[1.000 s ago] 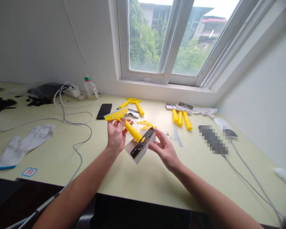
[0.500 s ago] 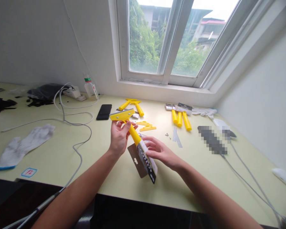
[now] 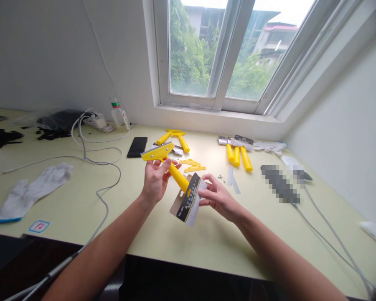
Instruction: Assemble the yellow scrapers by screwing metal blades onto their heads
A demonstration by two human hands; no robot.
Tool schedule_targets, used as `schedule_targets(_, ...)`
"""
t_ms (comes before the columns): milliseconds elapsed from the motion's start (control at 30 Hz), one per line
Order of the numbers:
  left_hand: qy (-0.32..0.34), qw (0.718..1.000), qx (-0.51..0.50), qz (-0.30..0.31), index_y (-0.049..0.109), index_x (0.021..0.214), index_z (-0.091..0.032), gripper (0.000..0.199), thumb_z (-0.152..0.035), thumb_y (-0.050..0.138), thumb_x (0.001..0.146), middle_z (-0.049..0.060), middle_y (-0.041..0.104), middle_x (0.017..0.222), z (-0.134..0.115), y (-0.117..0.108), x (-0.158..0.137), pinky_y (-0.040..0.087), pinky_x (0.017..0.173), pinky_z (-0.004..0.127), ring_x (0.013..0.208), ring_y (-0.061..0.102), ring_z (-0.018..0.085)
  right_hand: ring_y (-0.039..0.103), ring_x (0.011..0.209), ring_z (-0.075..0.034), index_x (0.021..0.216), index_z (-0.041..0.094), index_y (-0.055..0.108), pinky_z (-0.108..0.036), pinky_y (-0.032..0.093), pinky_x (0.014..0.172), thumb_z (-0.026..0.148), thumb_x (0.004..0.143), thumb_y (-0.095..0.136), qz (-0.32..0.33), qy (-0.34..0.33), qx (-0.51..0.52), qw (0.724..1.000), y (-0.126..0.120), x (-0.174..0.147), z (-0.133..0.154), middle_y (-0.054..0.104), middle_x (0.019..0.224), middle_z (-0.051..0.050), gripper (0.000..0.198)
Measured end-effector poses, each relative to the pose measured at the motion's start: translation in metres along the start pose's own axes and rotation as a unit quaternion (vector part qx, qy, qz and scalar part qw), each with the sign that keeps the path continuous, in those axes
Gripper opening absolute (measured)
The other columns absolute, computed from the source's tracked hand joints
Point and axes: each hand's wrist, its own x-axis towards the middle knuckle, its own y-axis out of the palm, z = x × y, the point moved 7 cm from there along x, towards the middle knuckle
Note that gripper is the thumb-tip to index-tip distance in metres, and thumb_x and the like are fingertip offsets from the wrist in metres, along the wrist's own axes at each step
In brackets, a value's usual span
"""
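Note:
A yellow scraper is held up over the table, its wide head pointing to the far left. My left hand is closed round it just below the head. At the near end of its handle is a black-and-white packaging card, folded with its two flaps apart. My right hand pinches the card's right edge between thumb and fingers. Behind my hands lie loose yellow scraper plates, and to their right a few small screws and thin metal blades.
Two yellow scrapers lie near the window beside a black phone. Three scrapers with cards lie back right, near a white glove. Another glove, a cable and a bottle are on the left.
The folded card has turned and come up, so its printed black face now shows more. My right hand has shifted slightly right and grips its edge; the scraper head moved slightly left.

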Motion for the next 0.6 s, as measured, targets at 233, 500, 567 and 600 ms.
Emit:
schedule_targets(233, 0.029, 0.999, 0.031, 0.029, 0.057, 0.099, -0.02, 0.037, -0.023, 0.081, 0.071, -0.002, 0.06, 0.089, -0.005, 0.008, -0.003, 0.059, 0.086, 0.041, 0.079, 0.07, 0.016, 0.064, 0.09, -0.014, 0.118, 0.027, 0.049, -0.031, 0.057, 0.077, 0.025, 0.082, 0.072, -0.053, -0.023, 0.04, 0.998, -0.005, 0.002, -0.003, 0.064, 0.105, -0.002, 0.042)
schedule_targets(500, 0.016, 0.999, 0.03, 0.028, 0.059, 0.091, -0.017, 0.03, -0.024, 0.081, 0.071, -0.002, 0.061, 0.083, -0.006, 0.006, -0.002, 0.06, 0.083, 0.038, 0.074, 0.07, 0.016, 0.069, 0.079, -0.017, 0.094, 0.019, 0.052, -0.033, 0.06, 0.068, 0.04, 0.083, 0.07, -0.041, -0.014, -0.032, 0.999, -0.01, 0.004, -0.004, 0.067, 0.093, -0.004, 0.03)
schedule_targets(567, 0.0, 0.999, 0.024, 0.029, 0.06, 0.091, -0.017, 0.03, -0.024, 0.081, 0.072, -0.002, 0.061, 0.083, -0.003, 0.005, 0.0, 0.06, 0.082, 0.036, 0.074, 0.07, 0.016, 0.069, 0.077, -0.017, 0.097, 0.019, 0.052, -0.032, 0.06, 0.065, 0.042, 0.084, 0.069, -0.06, -0.023, -0.034, 0.997, -0.01, 0.003, -0.004, 0.067, 0.093, -0.003, 0.032)
schedule_targets(600, -0.009, 0.999, 0.023, 0.03, 0.06, 0.091, -0.016, 0.029, -0.024, 0.081, 0.072, -0.002, 0.061, 0.083, 0.0, 0.004, 0.0, 0.06, 0.081, 0.035, 0.075, 0.07, 0.016, 0.069, 0.076, -0.016, 0.098, 0.02, 0.052, -0.031, 0.06, 0.065, 0.044, 0.084, 0.068, -0.073, -0.025, -0.028, 0.997, -0.01, 0.003, -0.004, 0.067, 0.093, -0.003, 0.032)
